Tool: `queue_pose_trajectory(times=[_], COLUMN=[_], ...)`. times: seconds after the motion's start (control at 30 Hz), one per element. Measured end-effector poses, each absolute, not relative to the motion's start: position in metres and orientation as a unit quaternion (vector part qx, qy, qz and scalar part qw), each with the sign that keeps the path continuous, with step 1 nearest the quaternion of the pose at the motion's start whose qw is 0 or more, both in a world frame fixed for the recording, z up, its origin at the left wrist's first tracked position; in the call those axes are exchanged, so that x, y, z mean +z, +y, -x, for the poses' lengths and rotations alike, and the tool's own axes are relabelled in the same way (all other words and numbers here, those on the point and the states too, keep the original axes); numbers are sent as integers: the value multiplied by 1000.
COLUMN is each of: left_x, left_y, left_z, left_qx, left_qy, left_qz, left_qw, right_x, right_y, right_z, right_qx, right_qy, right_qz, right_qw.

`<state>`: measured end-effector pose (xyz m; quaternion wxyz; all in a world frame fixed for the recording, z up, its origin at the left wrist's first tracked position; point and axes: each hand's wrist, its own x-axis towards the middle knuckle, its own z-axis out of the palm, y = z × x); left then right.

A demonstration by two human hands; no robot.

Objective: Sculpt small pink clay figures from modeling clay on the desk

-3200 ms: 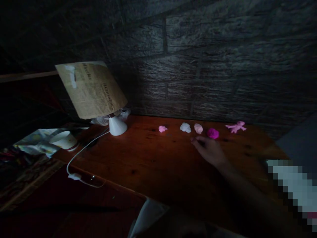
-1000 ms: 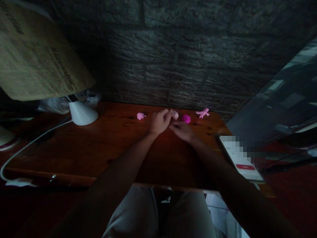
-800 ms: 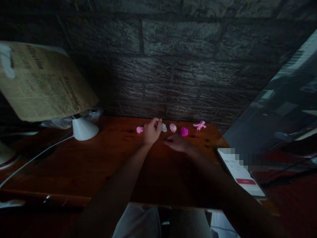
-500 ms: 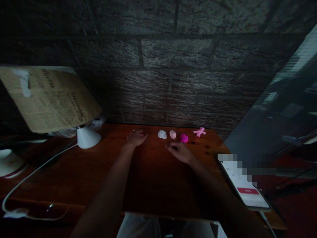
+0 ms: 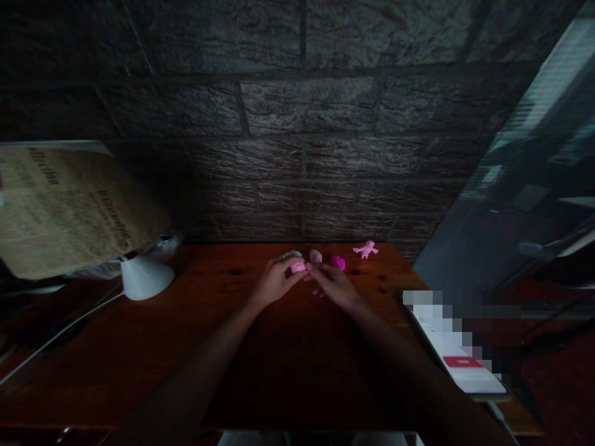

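Between my two hands is a small lump of bright pink modelling clay (image 5: 298,266). My left hand (image 5: 275,280) grips it from the left with thumb and fingers. The fingertips of my right hand (image 5: 335,286) pinch its right end. Just behind lie a white clay lump (image 5: 295,254), mostly covered by my left fingers, and a pale pink lump (image 5: 315,256). A magenta lump (image 5: 338,263) rests beyond my right hand. Farther right, near the wall, a pink clay figure (image 5: 366,249) stands with its arms spread.
A lamp with a white base (image 5: 145,279) and a newspaper-print shade (image 5: 69,210) stands at left, its cable running along the wooden table (image 5: 153,365). On the right edge lies a lit phone (image 5: 465,359) with a cable. A dark brick wall (image 5: 307,155) rises behind.
My hands were apart and have come together in the middle, where the pink clay now shows between them. The left hand moved right. The camera view has shifted slightly.
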<state>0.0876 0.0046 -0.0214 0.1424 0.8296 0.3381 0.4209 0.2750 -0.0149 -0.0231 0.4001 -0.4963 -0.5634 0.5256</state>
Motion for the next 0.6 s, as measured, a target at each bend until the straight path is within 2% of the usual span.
queue_pose_trajectory(times=[0.13,0.27,0.43,0.53,0.6], left_x=[-24,-27,-31,-36,-39], left_y=[1,-11,-19,-17,-16], left_z=[-103,-101,-95,-95,-97], left_qx=[417,441,491,473,456], left_qy=[337,339,338,341,341], left_qz=[-835,-817,-740,-701,-699], left_qw=[121,154,311,410,433], right_x=[-22,-19,-11,-11,-11], right_y=[-18,-23,-25,-25,-25], right_z=[-278,-281,-285,-284,-283], right_qx=[527,544,541,545,554], right_qy=[-565,-571,-554,-551,-549], right_qz=[474,443,440,418,405], right_qw=[423,426,454,475,477])
